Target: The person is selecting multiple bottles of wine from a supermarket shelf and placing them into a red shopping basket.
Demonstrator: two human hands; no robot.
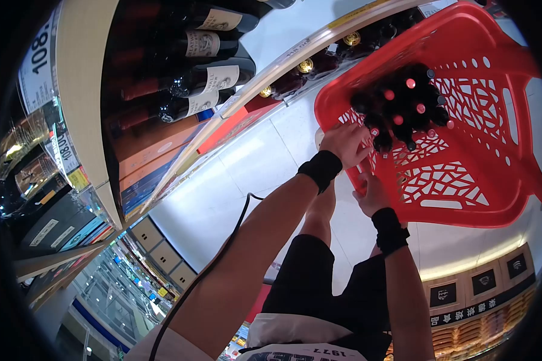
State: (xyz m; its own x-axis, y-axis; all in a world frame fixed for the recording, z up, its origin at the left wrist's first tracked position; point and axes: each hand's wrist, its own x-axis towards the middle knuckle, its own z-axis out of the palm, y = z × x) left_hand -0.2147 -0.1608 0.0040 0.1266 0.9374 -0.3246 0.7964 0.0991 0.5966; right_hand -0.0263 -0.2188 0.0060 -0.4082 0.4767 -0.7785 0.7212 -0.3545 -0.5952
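A red plastic shopping basket (470,207) with cut-out mesh sides takes up the upper right of the view. Several dark bottles (403,96) with red or black caps stand grouped inside it. My left hand (345,144), with a black wristband, is closed over the near left rim, its fingertips close to the nearest bottles. Just below it my right hand (372,195), also in a black wristband, grips the same rim with its fingers curled round the edge.
At left, a shelf (84,78) holds wine bottles (214,78) lying on their sides above stacked boxes (156,144). More gold-topped bottles (306,65) sit behind the shelf rail by the basket. White floor tiles (241,156) lie below. A lit bakery counter (482,289) stands at lower right.
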